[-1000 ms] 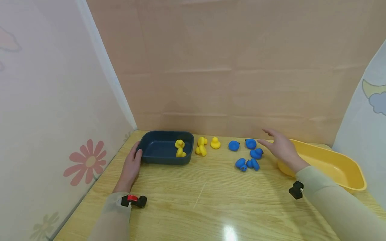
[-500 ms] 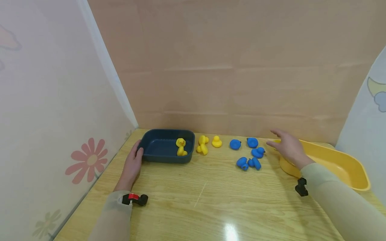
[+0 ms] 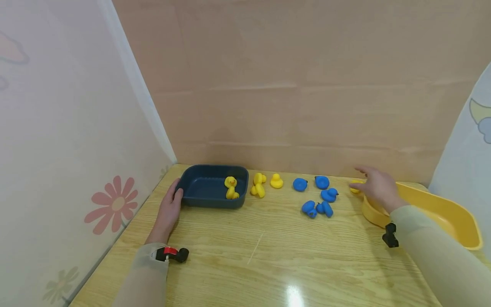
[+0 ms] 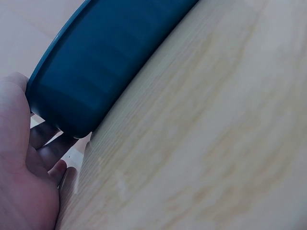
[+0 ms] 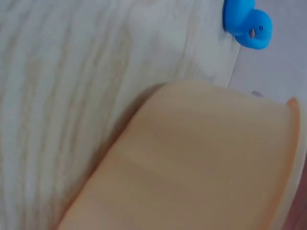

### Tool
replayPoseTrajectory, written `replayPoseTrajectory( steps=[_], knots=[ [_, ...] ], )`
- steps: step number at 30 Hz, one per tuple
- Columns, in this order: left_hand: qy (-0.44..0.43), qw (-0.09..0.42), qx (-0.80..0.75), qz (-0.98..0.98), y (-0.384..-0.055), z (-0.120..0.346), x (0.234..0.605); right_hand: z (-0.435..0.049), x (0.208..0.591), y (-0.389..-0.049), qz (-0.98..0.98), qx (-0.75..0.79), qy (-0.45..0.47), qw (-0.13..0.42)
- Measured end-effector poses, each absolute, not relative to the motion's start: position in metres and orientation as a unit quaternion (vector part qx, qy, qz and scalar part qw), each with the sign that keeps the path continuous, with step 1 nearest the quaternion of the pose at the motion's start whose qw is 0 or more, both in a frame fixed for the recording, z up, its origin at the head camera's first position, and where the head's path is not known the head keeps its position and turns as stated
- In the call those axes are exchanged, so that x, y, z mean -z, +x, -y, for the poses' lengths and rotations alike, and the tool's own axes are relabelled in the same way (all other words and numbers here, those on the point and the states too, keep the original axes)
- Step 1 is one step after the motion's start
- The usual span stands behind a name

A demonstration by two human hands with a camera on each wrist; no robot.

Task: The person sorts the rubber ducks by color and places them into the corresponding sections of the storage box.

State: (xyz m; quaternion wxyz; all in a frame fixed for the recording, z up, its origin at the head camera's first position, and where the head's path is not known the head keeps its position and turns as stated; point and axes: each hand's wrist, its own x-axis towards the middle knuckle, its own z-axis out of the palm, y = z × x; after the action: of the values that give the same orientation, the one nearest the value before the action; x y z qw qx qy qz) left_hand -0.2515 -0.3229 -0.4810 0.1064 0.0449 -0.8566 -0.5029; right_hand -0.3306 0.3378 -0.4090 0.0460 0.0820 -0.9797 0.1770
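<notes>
My left hand [image 3: 168, 207] grips the left end of a dark blue plastic tub [image 3: 209, 203], thumb along the near side. The left wrist view shows fingers [image 4: 55, 151] round the tub's corner. Two yellow rubber ducks [image 3: 231, 187] lie inside at its right. My right hand [image 3: 379, 187] is over the left end of a yellow tub [image 3: 466, 217], thumb and fingers spread and pointing left. A yellow rubber duck [image 3: 355, 191] shows partly behind that thumb. In the right wrist view the tub's wall [image 5: 192, 153] fills the front and mostly hides the hand.
Between the tubs stand a yellow duck [image 3: 276, 181], a yellow pair [image 3: 258, 185] lying together, and several blue rubber ducks [image 3: 329, 195]. A brown paper-covered wall [image 3: 268, 106] closes off the back. Side panels [image 3: 473, 166] flank the wooden table [image 3: 253, 256].
My right hand and the yellow tub have shifted right, and a yellow duck has come into view at the thumb. The left hand and dark tub stay in place.
</notes>
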Motion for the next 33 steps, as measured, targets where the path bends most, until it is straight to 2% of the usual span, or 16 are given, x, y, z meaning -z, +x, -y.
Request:
replayPoseTrajectory(
  steps=[16, 33],
  knots=[
    [0.046, 0.106, 0.505, 0.856, -0.252, 0.321, 0.485, -0.356, 0.406, -0.35, 0.98, -0.17, 0.088, -0.047],
    [0.043, 0.112, 0.499, 0.858, -0.252, 0.321, 0.482, -0.388, 0.409, -0.359, 0.973, -0.197, 0.094, -0.074]
  ],
)
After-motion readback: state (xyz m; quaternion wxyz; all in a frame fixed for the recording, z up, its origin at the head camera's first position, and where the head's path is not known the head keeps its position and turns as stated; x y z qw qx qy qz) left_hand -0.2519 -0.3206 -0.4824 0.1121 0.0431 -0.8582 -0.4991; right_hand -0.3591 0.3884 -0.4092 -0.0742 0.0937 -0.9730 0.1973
